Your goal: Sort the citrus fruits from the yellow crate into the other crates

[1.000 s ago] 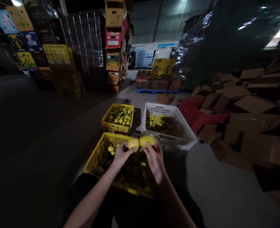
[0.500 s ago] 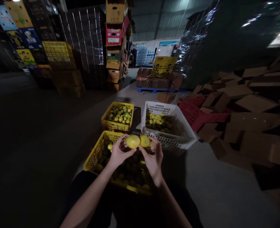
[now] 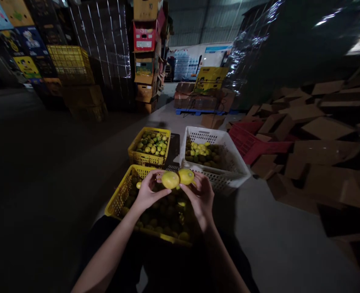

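My left hand [image 3: 149, 190] is closed on a yellow lemon [image 3: 170, 180], thumb below and fingers behind it. A second lemon [image 3: 186, 176] sits in my right hand [image 3: 200, 195], held between thumb and fingers. The two fruits are side by side and appear to touch. Both hands are above the near yellow crate [image 3: 117, 198], where many lemons lie in deep shadow. Beyond it stand a smaller-looking yellow crate [image 3: 132, 156] of green and yellow lemons, and a white crate [image 3: 233, 158] with lemons gathered toward its far left part.
A red crate [image 3: 249, 142] lies beside a heap of flattened cardboard [image 3: 326, 162] on the right. Farther off are a blue pallet [image 3: 198, 112] with cartons, a tall stack of fruit boxes [image 3: 145, 67] and wrapped pallet loads [image 3: 102, 57].
The right hand's lemon has turned and tilted, and it now sits slightly higher than the left one. The hands have spread a little. The whole view has shifted slightly.
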Demonstrator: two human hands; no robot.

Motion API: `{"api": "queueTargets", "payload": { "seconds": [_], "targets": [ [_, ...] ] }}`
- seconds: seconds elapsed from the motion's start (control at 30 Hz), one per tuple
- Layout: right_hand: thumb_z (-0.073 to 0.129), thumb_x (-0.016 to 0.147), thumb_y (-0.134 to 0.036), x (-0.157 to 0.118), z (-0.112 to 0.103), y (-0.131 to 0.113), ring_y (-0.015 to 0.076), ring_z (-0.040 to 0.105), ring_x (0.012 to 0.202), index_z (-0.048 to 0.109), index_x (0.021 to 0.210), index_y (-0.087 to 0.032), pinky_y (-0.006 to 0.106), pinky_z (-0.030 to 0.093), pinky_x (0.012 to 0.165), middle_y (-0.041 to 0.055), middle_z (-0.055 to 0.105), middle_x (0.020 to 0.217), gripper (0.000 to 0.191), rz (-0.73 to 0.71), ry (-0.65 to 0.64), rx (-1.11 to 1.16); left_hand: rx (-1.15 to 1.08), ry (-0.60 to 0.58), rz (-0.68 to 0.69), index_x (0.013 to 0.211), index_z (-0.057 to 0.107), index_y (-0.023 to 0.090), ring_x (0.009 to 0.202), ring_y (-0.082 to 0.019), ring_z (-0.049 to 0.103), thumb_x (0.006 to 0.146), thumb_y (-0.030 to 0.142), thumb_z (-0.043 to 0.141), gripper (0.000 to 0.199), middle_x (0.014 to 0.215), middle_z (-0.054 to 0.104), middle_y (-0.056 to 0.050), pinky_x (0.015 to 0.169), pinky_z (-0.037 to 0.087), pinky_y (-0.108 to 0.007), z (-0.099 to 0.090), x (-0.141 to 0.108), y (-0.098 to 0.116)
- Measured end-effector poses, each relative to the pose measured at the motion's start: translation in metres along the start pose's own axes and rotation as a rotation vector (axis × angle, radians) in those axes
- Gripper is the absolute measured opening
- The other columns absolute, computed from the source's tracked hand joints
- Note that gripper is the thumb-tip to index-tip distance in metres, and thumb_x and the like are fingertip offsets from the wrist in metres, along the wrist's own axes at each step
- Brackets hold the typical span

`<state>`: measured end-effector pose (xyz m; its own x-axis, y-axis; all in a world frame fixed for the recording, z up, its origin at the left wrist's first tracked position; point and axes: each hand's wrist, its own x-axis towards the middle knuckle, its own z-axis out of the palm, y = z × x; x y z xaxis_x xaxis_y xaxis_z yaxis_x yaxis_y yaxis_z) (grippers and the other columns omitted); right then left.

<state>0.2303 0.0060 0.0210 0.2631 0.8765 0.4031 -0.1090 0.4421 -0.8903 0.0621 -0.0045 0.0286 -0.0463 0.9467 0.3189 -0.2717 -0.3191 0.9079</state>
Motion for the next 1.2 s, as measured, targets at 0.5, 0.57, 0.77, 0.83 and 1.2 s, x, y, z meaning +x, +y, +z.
{"api": "queueTargets", "payload": {
  "seconds": [0.5,0.57,0.77,0.83,1.2],
  "targets": [
    [0.07,0.073,-0.039,0.002,0.01,0.011,0.0242,0.068,0.097,0.068,0.094,-0.027,0.047,0.057,0.084,0.0027,0.072,0.109,0.024,0.558,-0.125,0.46,-0.432,0.089,-0.553,0.102,0.062,0.015,0.07,-0.016,0.069,0.073,0.024,0.07,0.031,0.09,0.069,-0.006,0.067,0.057,-0.024,-0.006,0.012,0.0],
    [0.07,0.074,-0.041,0.001,0.011,0.013,0.0245,0.069,0.097,0.068,0.096,-0.027,0.048,0.058,0.083,0.003,0.071,0.111,0.026,0.581,-0.154,0.467,-0.432,0.112,-0.56,0.104,0.062,0.016,0.068,-0.014,0.068,0.075,0.023,0.068,0.03,0.092,0.068,-0.005,0.066,0.057,-0.023,-0.006,0.013,0.001],
    [0.072,0.073,-0.041,0.0,0.01,0.013,0.0231,0.071,0.091,0.069,0.098,-0.023,0.043,0.057,0.088,0.0049,0.074,0.105,0.031,0.703,-0.265,0.522,-0.489,0.131,-0.604,0.114,0.062,0.017,0.059,-0.01,0.065,0.083,0.028,0.063,0.032,0.094,0.068,-0.005,0.062,0.058,-0.02,-0.011,0.015,-0.002],
    [0.069,0.076,-0.045,-0.001,0.01,0.013,0.023,0.071,0.092,0.07,0.094,-0.022,0.04,0.057,0.089,0.0058,0.075,0.101,0.03,0.719,-0.277,0.521,-0.524,0.139,-0.665,0.111,0.062,0.013,0.06,-0.009,0.065,0.086,0.033,0.061,0.032,0.09,0.067,-0.008,0.063,0.058,-0.018,-0.011,0.015,-0.005],
    [0.069,0.077,-0.05,0.0,0.012,0.018,0.0137,0.071,0.064,0.073,0.088,-0.019,0.023,0.061,0.069,0.0021,0.076,0.083,0.033,0.803,-0.157,0.569,-0.538,0.095,-0.746,0.098,0.063,0.006,0.061,-0.01,0.065,0.087,0.043,0.059,0.038,0.084,0.066,-0.01,0.063,0.057,-0.015,-0.004,0.013,-0.011]
  ]
}}
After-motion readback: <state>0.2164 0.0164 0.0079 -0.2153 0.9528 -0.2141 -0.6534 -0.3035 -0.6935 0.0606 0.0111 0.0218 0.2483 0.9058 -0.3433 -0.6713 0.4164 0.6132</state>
